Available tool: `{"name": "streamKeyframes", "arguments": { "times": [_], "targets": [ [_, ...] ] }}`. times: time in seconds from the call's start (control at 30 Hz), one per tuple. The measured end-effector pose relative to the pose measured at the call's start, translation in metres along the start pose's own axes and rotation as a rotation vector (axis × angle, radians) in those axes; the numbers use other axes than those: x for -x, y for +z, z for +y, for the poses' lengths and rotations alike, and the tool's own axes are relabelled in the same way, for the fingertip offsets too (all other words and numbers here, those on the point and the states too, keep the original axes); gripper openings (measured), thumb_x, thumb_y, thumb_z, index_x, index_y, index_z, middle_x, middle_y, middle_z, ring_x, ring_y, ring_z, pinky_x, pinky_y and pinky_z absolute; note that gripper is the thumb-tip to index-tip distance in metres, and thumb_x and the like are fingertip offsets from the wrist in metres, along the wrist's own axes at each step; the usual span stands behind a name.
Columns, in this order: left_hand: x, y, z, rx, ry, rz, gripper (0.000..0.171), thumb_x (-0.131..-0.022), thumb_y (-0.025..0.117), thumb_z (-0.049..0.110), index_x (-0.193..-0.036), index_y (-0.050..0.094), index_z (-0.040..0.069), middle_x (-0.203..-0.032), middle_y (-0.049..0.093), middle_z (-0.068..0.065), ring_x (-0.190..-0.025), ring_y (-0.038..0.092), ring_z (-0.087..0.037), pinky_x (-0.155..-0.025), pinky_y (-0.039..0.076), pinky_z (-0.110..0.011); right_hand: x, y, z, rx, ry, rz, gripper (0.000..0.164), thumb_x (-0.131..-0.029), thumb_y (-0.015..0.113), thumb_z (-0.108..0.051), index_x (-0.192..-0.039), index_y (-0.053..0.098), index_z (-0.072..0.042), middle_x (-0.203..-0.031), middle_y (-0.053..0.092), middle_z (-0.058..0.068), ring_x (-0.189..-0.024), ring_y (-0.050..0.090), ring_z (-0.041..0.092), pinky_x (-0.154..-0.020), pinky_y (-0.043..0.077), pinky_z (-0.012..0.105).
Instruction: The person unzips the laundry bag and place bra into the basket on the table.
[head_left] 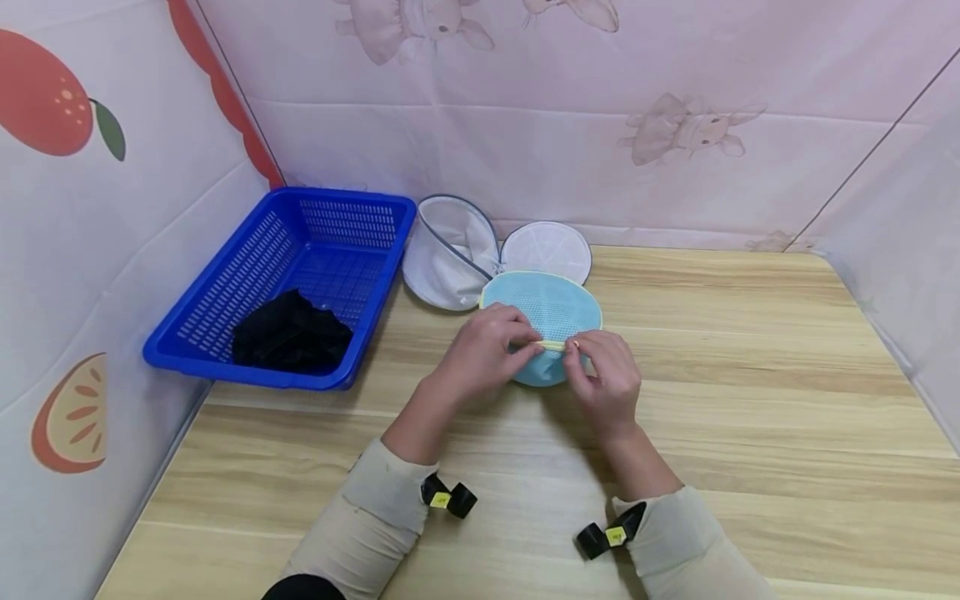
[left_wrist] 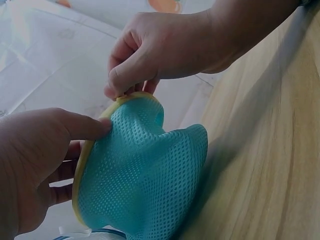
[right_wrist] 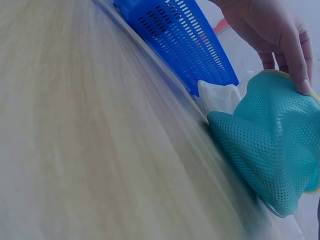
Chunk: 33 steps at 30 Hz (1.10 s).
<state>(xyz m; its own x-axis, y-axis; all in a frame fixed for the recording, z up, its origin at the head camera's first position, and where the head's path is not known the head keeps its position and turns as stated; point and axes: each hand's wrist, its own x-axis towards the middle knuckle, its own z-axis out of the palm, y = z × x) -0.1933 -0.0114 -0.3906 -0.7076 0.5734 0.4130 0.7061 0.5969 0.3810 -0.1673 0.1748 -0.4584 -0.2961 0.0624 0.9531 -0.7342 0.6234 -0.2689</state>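
Both hands work at a turquoise mesh laundry bag (head_left: pixel 543 302) with yellow trim, held up over the table in front of the person. My left hand (head_left: pixel 483 350) pinches the yellow rim between thumb and fingers, as the left wrist view also shows for the mesh bag (left_wrist: pixel 145 160). A short way to the right, my right hand (head_left: pixel 609 379) pinches the same yellow edging with thumb and fingertips. Whether a zip pull lies between those fingertips is hidden. In the right wrist view the bag (right_wrist: pixel 270 135) hangs in soft folds under the left hand (right_wrist: pixel 272 32).
A blue plastic basket (head_left: pixel 375 312) stands on the left with a bunched black cloth (head_left: pixel 292 333) in it. Behind the hands lie a gaping white mesh bag (head_left: pixel 442 267) with dark trim and a round white piece (head_left: pixel 547 250) beside it. Printed sheets (head_left: pixel 525 142) wall the wooden table (head_left: pixel 750 375).
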Motion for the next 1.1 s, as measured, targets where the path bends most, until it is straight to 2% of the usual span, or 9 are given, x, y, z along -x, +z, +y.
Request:
{"name": "streamKeyframes", "arguments": {
  "times": [0.37,0.67,1.1],
  "targets": [
    [-0.001,0.009,0.008,-0.045,0.094,0.025,0.014,-0.087,0.075,0.027,-0.096,0.08,0.017,-0.091,0.069,0.006,-0.09,0.061,-0.011,-0.082,0.048,-0.027,-0.001,0.002,-0.004,-0.007,-0.02,-0.017,0.013,-0.084,0.066,-0.005,-0.079,0.072,0.004,-0.078,0.071,0.014,-0.073,0.066,0.03,-0.077,0.053,0.039],
    [-0.001,0.013,0.013,-0.069,0.051,0.014,0.011,-0.089,0.073,0.028,-0.094,0.079,0.02,-0.09,0.067,0.01,-0.089,0.059,-0.007,-0.076,0.045,-0.025,-0.002,0.002,-0.006,0.0,-0.019,-0.02,0.012,-0.084,0.065,-0.004,-0.079,0.072,0.004,-0.077,0.071,0.013,-0.073,0.065,0.029,-0.075,0.053,0.039],
    [-0.001,0.008,0.008,-0.027,0.07,0.005,0.008,-0.088,0.075,0.026,-0.09,0.079,0.019,-0.086,0.067,0.01,-0.087,0.06,-0.007,-0.078,0.047,-0.025,-0.002,0.0,-0.004,0.021,0.015,0.002,0.014,-0.083,0.062,-0.004,-0.077,0.071,0.004,-0.077,0.071,0.014,-0.073,0.066,0.03,-0.077,0.053,0.038]
  ]
}}
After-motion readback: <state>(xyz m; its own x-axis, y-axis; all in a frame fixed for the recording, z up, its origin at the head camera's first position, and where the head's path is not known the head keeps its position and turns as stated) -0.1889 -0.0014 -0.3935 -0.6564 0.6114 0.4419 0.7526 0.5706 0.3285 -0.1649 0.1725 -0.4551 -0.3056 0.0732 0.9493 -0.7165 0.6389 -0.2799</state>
